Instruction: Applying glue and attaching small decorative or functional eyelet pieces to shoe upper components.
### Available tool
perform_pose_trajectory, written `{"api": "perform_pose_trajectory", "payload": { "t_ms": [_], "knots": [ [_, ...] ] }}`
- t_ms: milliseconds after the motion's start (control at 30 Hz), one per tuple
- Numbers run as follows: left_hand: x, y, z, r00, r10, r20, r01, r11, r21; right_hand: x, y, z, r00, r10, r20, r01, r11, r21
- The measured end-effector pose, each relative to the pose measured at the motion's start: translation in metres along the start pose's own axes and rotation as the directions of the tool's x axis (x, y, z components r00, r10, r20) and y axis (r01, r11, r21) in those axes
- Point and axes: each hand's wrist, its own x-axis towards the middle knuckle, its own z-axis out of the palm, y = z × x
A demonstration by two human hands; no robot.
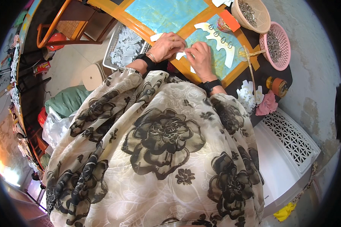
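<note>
Over the table's near edge my left hand [166, 47] and right hand [200, 58] work close together, fingers bent and pinched. Between and around them show parts of a white toothed strip [180, 56], largely covered by the hands. My left fingers are closed on it. The right fingertips pinch at its edge; whatever they hold is too small to make out. Just beyond the right hand lies another white toothed strip [229, 56] with several metal rings [216, 34] along it, on the blue sheet [195, 39].
At the back right stand a cream basket [269, 14] and a pink basket [286, 41], both with small metal parts. An orange box [229, 20] sits near them. A white crate [107, 60] of white pieces stands left. Right are a jar [279, 87] and pink cloth [266, 104].
</note>
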Motion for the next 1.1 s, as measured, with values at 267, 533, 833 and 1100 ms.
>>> {"api": "perform_pose_trajectory", "payload": {
  "t_ms": [267, 533, 833, 1100],
  "knots": [
    [-0.001, 0.001, 0.004, 0.999, 0.004, -0.038, -0.006, 0.999, -0.038, 0.014, 0.006, -0.023, 0.997, 0.021, 0.073, -0.023, 0.999, 0.029],
    [-0.002, -0.003, 0.008, 0.997, -0.008, -0.070, 0.003, 0.998, -0.069, 0.022, 0.011, -0.019, 0.982, -0.114, 0.152, 0.115, 0.993, 0.002],
    [-0.003, 0.000, 0.009, 0.996, -0.026, -0.091, 0.024, 1.000, -0.019, 0.016, -0.006, -0.007, 0.958, 0.266, 0.112, -0.260, 0.964, -0.064],
    [-0.003, -0.001, 0.007, 0.996, -0.026, -0.082, 0.022, 0.999, -0.049, 0.012, -0.002, 0.000, 0.885, 0.431, 0.176, -0.438, 0.899, 0.002]
  ]
}}
